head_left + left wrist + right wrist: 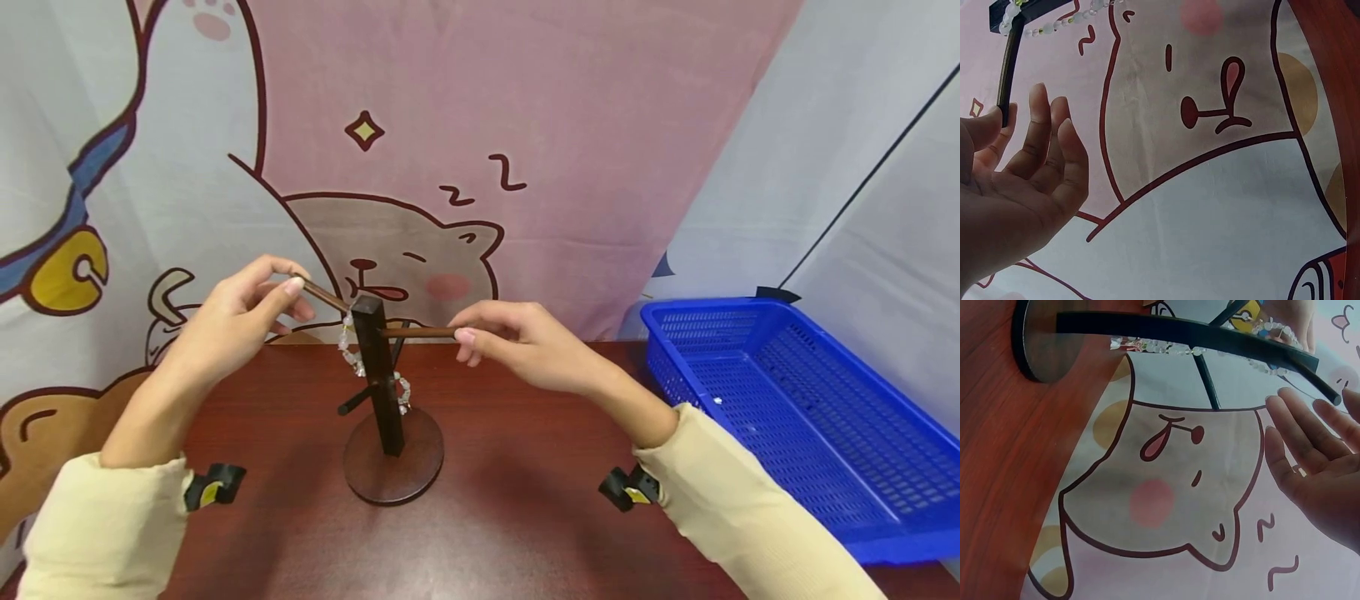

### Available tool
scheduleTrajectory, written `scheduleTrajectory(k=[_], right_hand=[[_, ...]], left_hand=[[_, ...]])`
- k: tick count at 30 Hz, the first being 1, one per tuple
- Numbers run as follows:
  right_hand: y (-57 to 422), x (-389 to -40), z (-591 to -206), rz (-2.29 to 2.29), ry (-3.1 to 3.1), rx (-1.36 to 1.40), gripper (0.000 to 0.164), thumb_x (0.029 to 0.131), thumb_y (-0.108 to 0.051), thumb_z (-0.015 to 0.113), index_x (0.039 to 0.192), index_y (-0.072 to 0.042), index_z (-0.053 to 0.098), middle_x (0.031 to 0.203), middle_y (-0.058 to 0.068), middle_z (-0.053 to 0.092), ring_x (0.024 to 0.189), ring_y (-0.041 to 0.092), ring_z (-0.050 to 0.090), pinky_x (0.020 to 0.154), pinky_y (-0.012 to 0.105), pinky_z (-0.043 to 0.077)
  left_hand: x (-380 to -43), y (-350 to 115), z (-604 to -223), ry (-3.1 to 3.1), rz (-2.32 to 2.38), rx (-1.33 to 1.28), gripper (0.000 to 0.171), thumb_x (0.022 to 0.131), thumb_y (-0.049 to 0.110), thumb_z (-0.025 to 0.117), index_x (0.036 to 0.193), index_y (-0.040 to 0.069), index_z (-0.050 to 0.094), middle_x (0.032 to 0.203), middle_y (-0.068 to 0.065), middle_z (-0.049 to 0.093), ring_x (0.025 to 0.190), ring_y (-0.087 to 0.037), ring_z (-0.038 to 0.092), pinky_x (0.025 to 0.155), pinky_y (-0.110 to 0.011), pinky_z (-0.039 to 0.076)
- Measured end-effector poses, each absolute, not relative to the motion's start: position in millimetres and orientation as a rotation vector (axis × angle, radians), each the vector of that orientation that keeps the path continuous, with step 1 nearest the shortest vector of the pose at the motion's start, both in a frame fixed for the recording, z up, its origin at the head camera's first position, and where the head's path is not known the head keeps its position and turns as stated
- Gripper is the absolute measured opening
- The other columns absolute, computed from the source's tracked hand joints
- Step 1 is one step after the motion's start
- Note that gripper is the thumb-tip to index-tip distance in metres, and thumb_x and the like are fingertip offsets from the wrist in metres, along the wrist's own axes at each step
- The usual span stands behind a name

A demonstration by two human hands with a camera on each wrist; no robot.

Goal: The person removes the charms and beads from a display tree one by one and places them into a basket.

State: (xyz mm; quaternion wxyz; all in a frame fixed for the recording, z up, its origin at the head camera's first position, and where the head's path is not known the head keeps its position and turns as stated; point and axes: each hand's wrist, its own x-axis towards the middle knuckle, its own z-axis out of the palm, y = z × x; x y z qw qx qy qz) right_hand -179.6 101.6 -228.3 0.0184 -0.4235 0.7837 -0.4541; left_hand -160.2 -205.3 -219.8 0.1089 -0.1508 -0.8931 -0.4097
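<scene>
"As you scan from the left, how is the left hand [247,308] posed?"

"Raised, its grip pinching the tip of a slim brown wooden peg [326,294]; a clear beaded bracelet [347,346] hangs beside the post of the dark wooden stand [380,383] on the reddish-brown surface [487,533]."

"And the right hand [528,346]?"

"Fingers curved, pinching the opposite peg's [420,332] tip."

"Beyond it?"

"A blue perforated plastic basket [712,306], a pale speck [717,401] inside too small to identify."

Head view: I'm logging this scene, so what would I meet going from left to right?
Printed yellow bell, left hand, dark upright post, right hand, blue basket.
</scene>
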Motion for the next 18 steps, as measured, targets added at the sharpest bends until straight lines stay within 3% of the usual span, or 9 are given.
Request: scheduleTrajectory(k=[13,18], right_hand=[[99.3,-178.1,-229.5,-1.400,2.464,-1.349,0.016,0.093,-0.005,0.052,0.104,0.001,0.062,0.076,-0.001,0.065,0.069,0.015,0.062,0.066,0.029,0.050],[99.2,-178.0,-230.1,-1.406,2.456,-1.352,0.016,0.092,-0.005,0.052,0.103,0.002,0.061,0.075,0.000,0.065,0.069,0.016,0.062,0.066,0.029,0.050]], left_hand=[[-155.5,-197.8,-222.9,-2.572,-1.207,-0.390,0.027,0.098,0.029,0.040,0.114,0.011,0.051,0.084,-0.007,0.064,0.072,-0.013,0.058,0.062,-0.023,0.045],[-149.5,-194.5,-229.5,-2.523,-1.251,-0.392,0.032,0.098,0.025,0.041,0.129,0.015,0.046,0.084,-0.009,0.063,0.076,-0.008,0.059,0.063,-0.020,0.046]])
